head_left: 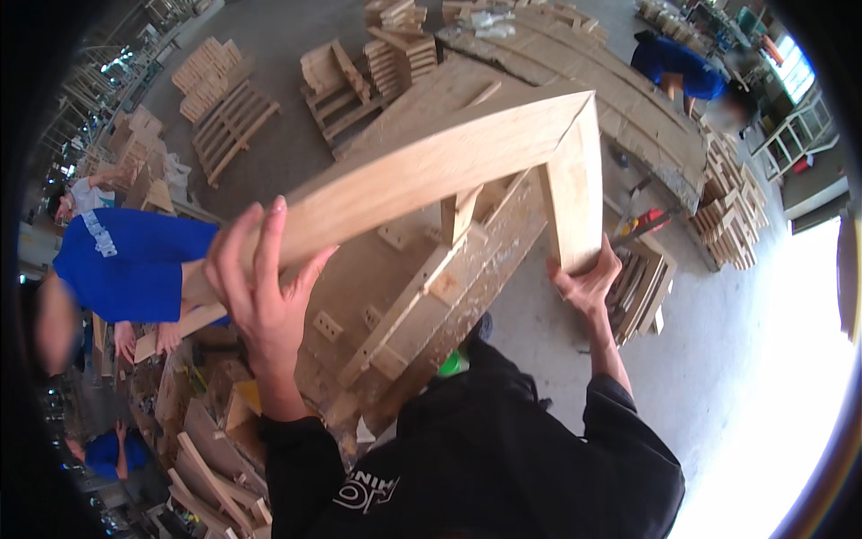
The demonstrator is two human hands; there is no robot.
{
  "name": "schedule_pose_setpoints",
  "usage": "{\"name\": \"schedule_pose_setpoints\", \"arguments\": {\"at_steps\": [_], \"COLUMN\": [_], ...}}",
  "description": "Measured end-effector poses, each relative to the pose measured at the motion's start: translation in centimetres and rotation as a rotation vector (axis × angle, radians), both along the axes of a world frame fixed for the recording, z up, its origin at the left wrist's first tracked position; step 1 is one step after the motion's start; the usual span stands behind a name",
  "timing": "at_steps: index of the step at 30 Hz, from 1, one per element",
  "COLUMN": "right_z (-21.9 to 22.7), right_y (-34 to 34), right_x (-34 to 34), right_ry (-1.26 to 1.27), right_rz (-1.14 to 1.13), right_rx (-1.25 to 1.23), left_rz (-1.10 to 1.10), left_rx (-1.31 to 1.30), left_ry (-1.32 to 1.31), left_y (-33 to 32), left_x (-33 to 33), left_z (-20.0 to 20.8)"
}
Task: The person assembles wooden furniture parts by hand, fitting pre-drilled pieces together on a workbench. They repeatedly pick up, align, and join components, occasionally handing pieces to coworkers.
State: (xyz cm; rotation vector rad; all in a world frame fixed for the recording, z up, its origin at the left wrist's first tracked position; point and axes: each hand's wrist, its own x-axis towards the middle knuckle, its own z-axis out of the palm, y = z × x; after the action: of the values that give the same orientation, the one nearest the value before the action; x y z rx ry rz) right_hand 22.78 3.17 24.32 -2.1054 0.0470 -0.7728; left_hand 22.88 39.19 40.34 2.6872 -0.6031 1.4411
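Note:
A pale wooden L-shaped frame piece (pixel 431 166) is held up in front of me, above the workbench. Its long, slightly curved rail meets a shorter leg at a mitred corner on the right. My left hand (pixel 265 292) grips the long rail near its left part, thumb on one edge and fingers on the other. Around the lower end of the short leg my right hand (pixel 588 283) is closed. Below the piece, a narrow wooden bar assembly (pixel 417 292) rests on the bench (pixel 498 292) beside small drilled wood blocks (pixel 329 326).
On my left a person in a blue shirt (pixel 135 260) has hands by a wooden strip; whether it joins my piece, I cannot tell. Stacked wooden parts (pixel 642 278) stand on the floor at right. Loose boards (pixel 211 476) lie lower left; pallets (pixel 233 130) stand farther back.

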Motion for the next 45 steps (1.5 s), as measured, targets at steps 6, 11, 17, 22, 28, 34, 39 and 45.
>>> {"name": "schedule_pose_setpoints", "arguments": {"at_steps": [6,11,17,22,28,34,39,45], "right_z": [-4.5,-11.7,-18.7,-21.8,-20.6,-11.1,-1.6,7.2], "right_y": [-2.6,-2.4,-2.9,-9.3,-1.8,4.1,10.2,26.2], "right_x": [13.0,20.2,24.2,28.4,23.5,18.3,12.9,-1.6], "right_ry": [0.097,0.487,0.746,0.306,0.273,-0.204,-0.623,-0.618], "right_rz": [-0.171,-0.36,-0.529,-0.133,-0.266,-0.268,-0.182,0.47], "right_rx": [0.28,0.276,-0.029,-1.248,-0.698,-0.556,-0.366,-0.053], "left_rz": [-0.272,-0.011,0.552,0.98,1.006,1.449,2.069,1.162], "left_rx": [-0.038,-0.126,-0.305,-0.554,-0.334,-0.474,-0.815,-2.138], "left_ry": [-0.23,0.182,0.25,0.241,0.197,0.013,-0.366,-0.625], "left_y": [-2.0,1.3,7.2,7.7,8.9,15.5,23.9,30.9], "left_x": [2.3,-1.0,-14.9,-24.3,-27.3,-39.4,-55.4,-61.3], "left_z": [0.4,-8.3,-17.8,-23.7,-22.7,-23.1,-23.9,-25.1]}}
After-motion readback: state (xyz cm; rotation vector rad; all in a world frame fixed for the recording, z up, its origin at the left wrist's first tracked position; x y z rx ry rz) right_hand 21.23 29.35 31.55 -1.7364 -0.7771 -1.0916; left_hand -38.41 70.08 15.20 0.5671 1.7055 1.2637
